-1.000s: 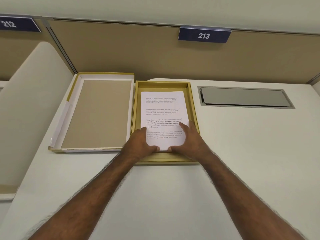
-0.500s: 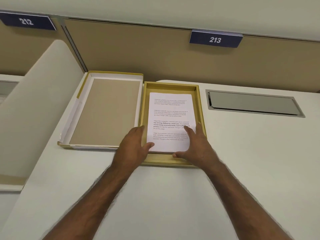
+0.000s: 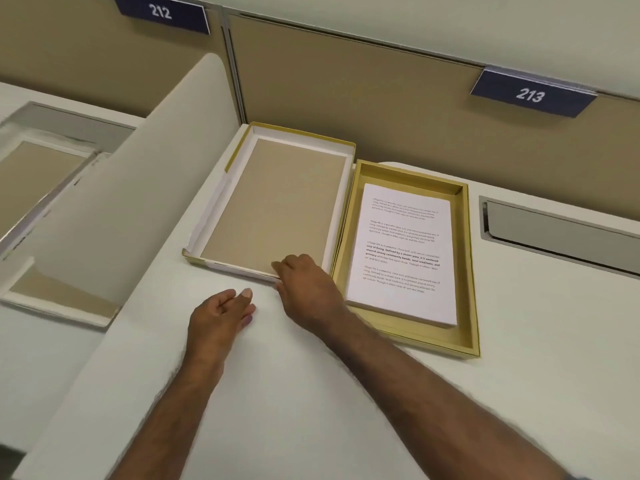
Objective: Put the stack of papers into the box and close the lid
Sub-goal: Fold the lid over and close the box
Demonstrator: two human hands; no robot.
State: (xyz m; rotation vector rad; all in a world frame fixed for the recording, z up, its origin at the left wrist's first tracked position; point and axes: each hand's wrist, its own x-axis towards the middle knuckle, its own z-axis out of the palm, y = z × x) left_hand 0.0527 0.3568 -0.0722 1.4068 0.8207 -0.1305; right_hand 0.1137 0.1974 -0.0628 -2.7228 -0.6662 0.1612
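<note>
The stack of printed white papers [image 3: 405,251] lies flat inside the shallow yellow box [image 3: 465,271] on the white desk. The lid [image 3: 277,206] lies upside down just left of the box, its tan inside facing up. My right hand [image 3: 304,289] reaches across to the lid's near right corner, fingers touching its front rim; a firm grip does not show. My left hand [image 3: 218,317] hovers over the desk just in front of the lid, fingers loosely apart and holding nothing.
A white curved divider [image 3: 114,216] stands left of the lid. A tan partition [image 3: 381,98] with signs 212 and 213 runs behind. A metal cable hatch [image 3: 561,233] is set into the desk right of the box.
Both hands have left the papers and moved left: the right hand to the lid's near corner, the left onto the desk in front of the lid. The view has swung left.
</note>
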